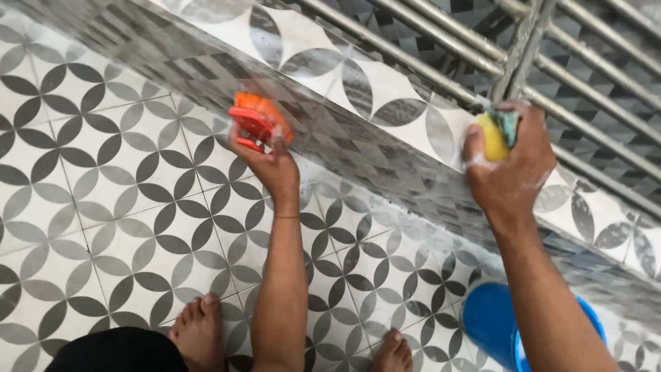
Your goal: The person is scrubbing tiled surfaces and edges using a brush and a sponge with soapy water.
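1. Left hand point(270, 164) closed on orange scrub brush point(258, 118), pressed against the tiled step point(385, 110).
2. Right hand point(511, 162) clenched on yellow-green sponge point(497, 134) at metal grille point(551, 62).
3. Blue bucket point(492, 320) beside right forearm.

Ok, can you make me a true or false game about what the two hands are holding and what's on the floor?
1. The left hand holds an orange brush. True.
2. The right hand holds a red cup. False: it holds a yellow and green sponge.
3. The sponge is up by the metal bars. True.
4. A green bucket stands near the feet. False: the bucket is blue.
5. The person wears shoes. False: the feet are bare.
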